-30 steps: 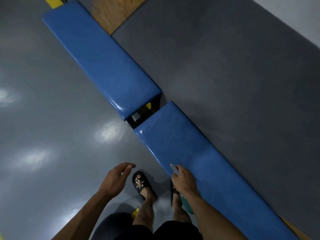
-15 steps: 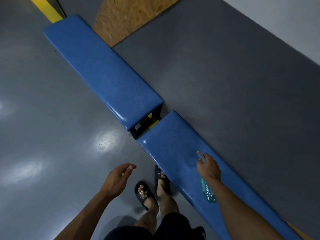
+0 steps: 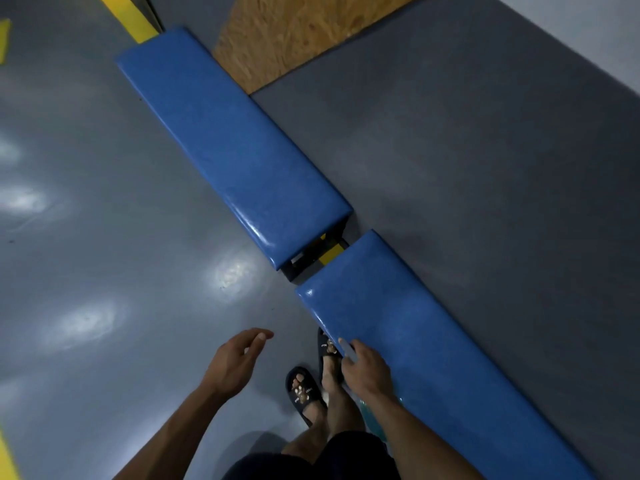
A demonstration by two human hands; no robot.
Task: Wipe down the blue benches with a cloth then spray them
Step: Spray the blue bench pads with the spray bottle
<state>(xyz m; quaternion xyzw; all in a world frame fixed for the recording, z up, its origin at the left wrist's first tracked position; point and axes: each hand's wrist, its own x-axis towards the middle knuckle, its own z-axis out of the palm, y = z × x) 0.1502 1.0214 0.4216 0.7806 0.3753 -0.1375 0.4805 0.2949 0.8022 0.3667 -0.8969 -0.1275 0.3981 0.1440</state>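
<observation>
A: What is nearest the camera?

B: Two bare legs in dark slippers (image 3: 304,393) on the glossy grey floor (image 3: 104,271), right beside the near bench.

A: And the hands?

B: The left hand (image 3: 235,362) hangs over the floor, fingers loosely spread and holding nothing. The right hand (image 3: 363,370) is curled round a spray bottle (image 3: 372,419); its pale nozzle pokes out past the fingers, and a bit of teal body shows under the wrist.

A: Where is that hand?

B: Over the near-left edge of the near blue bench (image 3: 433,358), above its padded surface.

A: Further out?

B: A narrow gap with dark frame and a bit of yellow, then the far blue bench (image 3: 235,147), end to end with the first. Beyond it lies a brown board (image 3: 287,32); a dark grey mat (image 3: 485,168) runs along the right.
</observation>
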